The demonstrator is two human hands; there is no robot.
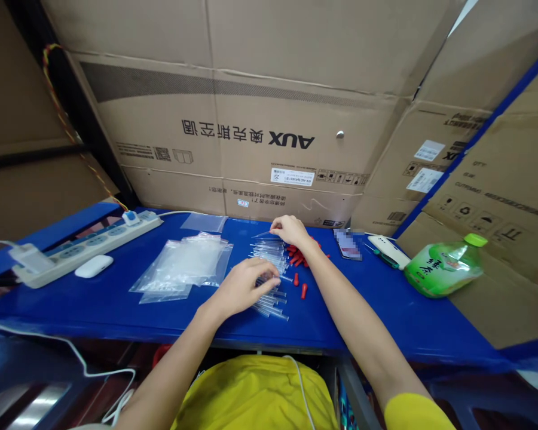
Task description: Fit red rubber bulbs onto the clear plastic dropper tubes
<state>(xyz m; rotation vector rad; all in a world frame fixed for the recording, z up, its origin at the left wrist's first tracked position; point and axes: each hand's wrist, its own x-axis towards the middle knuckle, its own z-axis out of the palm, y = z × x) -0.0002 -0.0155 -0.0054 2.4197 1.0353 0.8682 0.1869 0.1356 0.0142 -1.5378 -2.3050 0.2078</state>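
Observation:
My right hand [291,230] is closed at the back of a pile of thin clear glass tubes [269,251]. It pinches a glass dropper [262,234] whose red bulb shows at the fingertips and whose tube points left. My left hand [246,285] is bent over the front part of the pile, thumb and forefinger close together. From that pinch a glass tube [287,279] seems to stick out to the right. Red rubber bulbs [298,257] lie heaped beside my right wrist, with two loose red bulbs [303,291] nearer to me.
Clear zip bags [188,263] lie stacked on the blue table [367,322] to the left. Beyond them are a white power strip [89,245] and a white case [94,266]. At right stand a phone [348,243], a white-and-green tool [388,251] and a green bottle [443,269]. Cardboard [251,89] walls the back.

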